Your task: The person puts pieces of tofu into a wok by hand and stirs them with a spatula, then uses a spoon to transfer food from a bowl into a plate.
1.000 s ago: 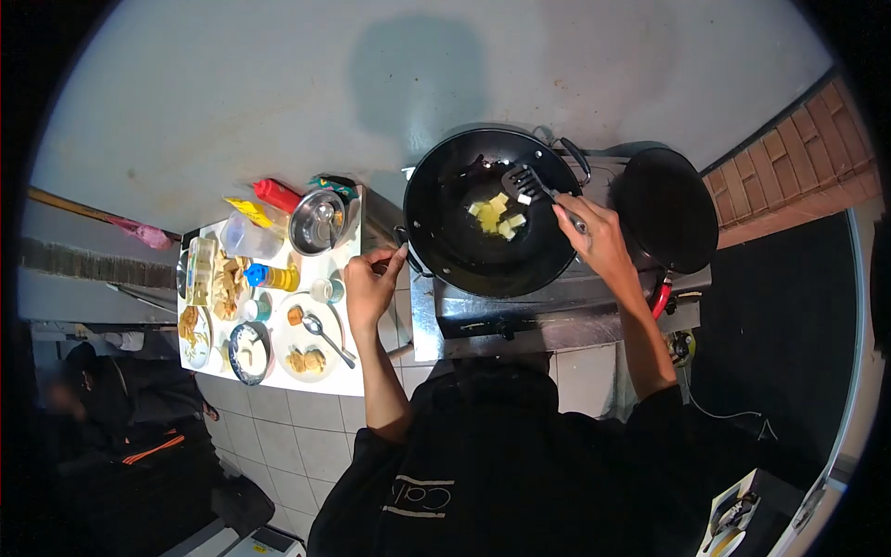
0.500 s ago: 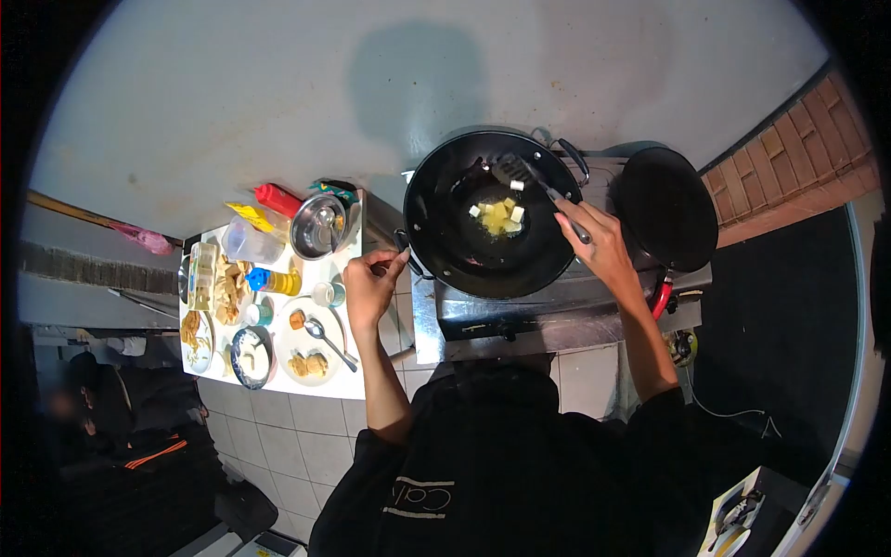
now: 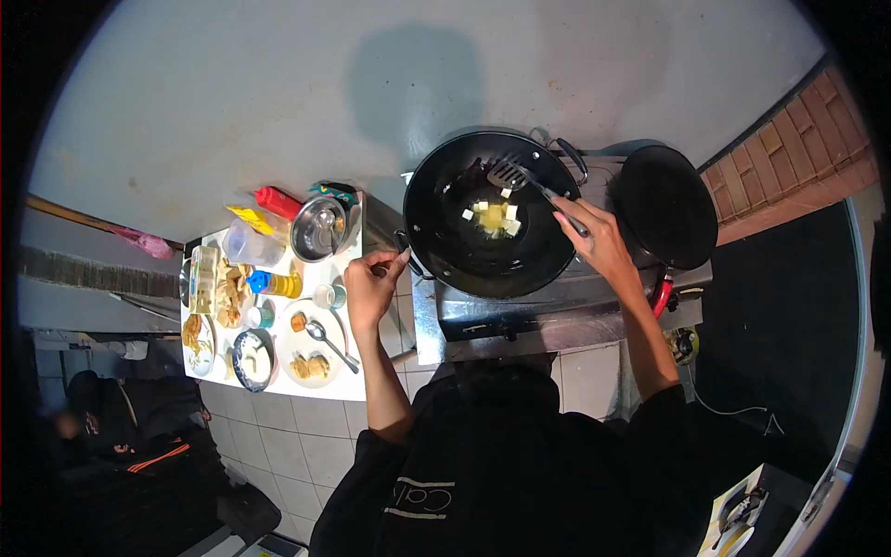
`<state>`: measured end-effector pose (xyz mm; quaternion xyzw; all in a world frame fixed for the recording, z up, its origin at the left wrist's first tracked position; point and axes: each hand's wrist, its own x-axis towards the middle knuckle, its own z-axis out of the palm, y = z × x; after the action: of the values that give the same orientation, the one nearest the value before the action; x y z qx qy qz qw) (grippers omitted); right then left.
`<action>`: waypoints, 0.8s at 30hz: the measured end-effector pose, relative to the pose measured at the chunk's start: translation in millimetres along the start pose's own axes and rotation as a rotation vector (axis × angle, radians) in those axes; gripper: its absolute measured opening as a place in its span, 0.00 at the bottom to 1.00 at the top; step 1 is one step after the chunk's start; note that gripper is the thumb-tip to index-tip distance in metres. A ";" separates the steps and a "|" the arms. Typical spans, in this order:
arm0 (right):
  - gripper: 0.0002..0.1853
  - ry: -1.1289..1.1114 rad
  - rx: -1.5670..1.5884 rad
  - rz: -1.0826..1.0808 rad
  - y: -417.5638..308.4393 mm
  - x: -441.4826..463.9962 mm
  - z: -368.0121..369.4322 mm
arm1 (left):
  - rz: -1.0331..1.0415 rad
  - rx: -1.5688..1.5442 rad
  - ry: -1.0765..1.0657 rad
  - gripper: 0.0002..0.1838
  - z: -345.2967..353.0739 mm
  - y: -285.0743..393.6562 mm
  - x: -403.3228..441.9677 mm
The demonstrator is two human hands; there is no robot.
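A large black wok (image 3: 492,265) sits on the metal stove (image 3: 548,320). Several pale yellow cubes (image 3: 510,226) lie in the middle of it around a melted yellow patch. My right hand (image 3: 596,237) is wrapped round the handle of a slotted spatula (image 3: 509,174), whose head is inside the wok above the cubes, near its far side. At the wok's left side, my left hand (image 3: 376,277) has its fingers pinched together on the loop handle (image 3: 415,257).
A black frying pan (image 3: 665,206) with a red handle is right of the wok. On the left, a white table (image 3: 351,379) bears a steel bowl (image 3: 318,228), bottles, plates of food and a spoon. A person (image 3: 139,408) in dark clothes is at the lower left.
The spatula head has shifted left and slightly down in the wok. The cubes have spread and moved a little. My left hand has stayed at the wok handle.
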<state>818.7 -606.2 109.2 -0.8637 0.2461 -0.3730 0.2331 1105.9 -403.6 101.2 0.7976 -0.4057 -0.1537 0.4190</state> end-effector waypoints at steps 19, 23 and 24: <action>0.09 0.094 0.105 0.050 -13.4 16.8 7.7 | -0.024 -0.006 -0.009 0.14 1.6 -0.1 3.0; 0.09 0.234 -0.021 0.058 -15.2 22.8 9.4 | 0.019 -0.041 0.017 0.14 3.3 1.1 0.1; 0.09 0.229 -0.048 0.087 -15.6 24.6 10.7 | 0.007 -0.024 0.012 0.14 2.4 3.7 0.0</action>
<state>845.6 -606.6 124.8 -0.8092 0.3173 -0.4528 0.1986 1102.6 -406.1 102.7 0.7921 -0.4041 -0.1522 0.4314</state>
